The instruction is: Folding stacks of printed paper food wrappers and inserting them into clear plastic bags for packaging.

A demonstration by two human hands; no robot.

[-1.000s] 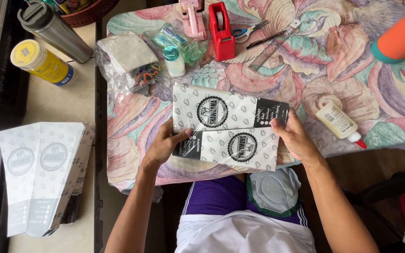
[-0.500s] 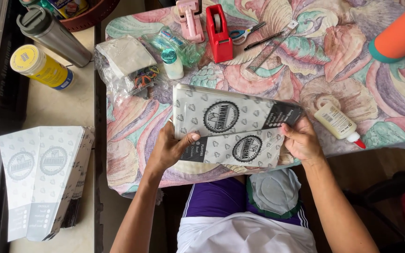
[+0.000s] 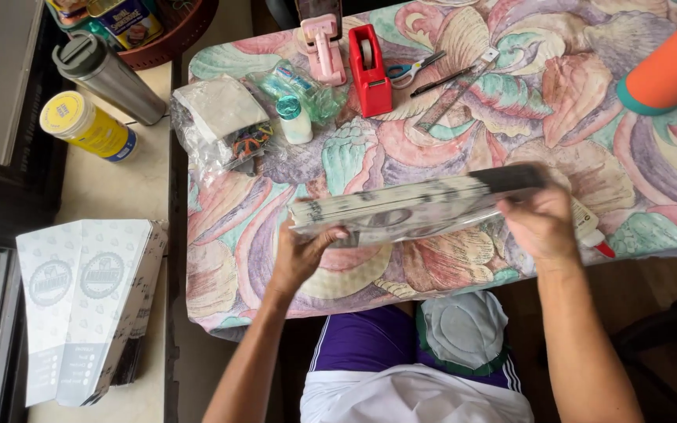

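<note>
Two hands, left hand (image 3: 301, 254) and right hand (image 3: 541, 222), clamped a stack of flat printed bags (image 3: 413, 206) at mid-frame, its long axis running left-right, tilted edge-on; basket (image 3: 172, 41) upper left held tins.

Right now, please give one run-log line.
left hand: holds paper stack | right hand: holds other end | stack: lifted, tilted edge-on above table

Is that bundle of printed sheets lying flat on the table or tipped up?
Tipped up: the stack of printed sheets shows its edges, gripped by left hand and right hand.
</note>
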